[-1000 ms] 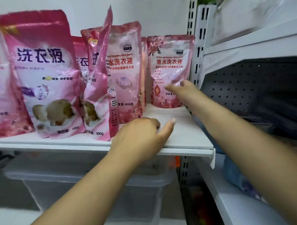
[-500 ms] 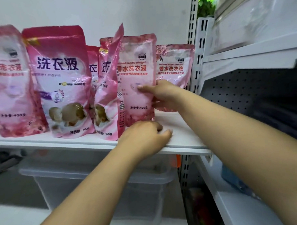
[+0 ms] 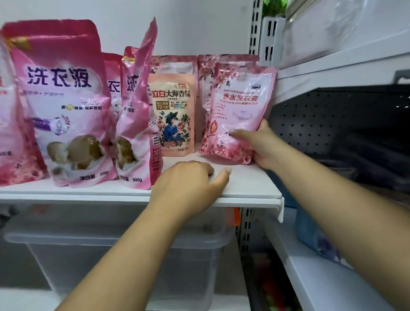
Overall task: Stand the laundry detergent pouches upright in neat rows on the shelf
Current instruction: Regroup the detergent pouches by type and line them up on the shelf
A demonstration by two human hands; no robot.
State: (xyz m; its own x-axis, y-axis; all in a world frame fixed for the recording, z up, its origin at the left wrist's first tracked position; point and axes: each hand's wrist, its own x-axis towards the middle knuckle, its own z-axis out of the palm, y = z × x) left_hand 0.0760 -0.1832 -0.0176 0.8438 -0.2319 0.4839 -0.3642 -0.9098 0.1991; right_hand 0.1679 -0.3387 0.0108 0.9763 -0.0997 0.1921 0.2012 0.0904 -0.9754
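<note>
White laminate shelf (image 3: 247, 186) carried glossy, crinkled pink plastic pouches. Right hand (image 3: 261, 144) gripped a pale pink floral pouch (image 3: 239, 114), tilted at the shelf's right end; half a second earlier it stood mid-row. Left hand (image 3: 188, 182) rested loosely curled on the shelf edge, unchanged.

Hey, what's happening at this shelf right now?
A person is tidying pink laundry detergent pouches on a white shelf. Their right hand has its grip on the lower edge of a light pink pouch, holding it tilted at the shelf's right end in front of another pouch. The left hand rests on the shelf's front edge, holding nothing. A peach pouch stands upright behind it; larger pink pouches stand to the left, one twisted sideways.
</note>
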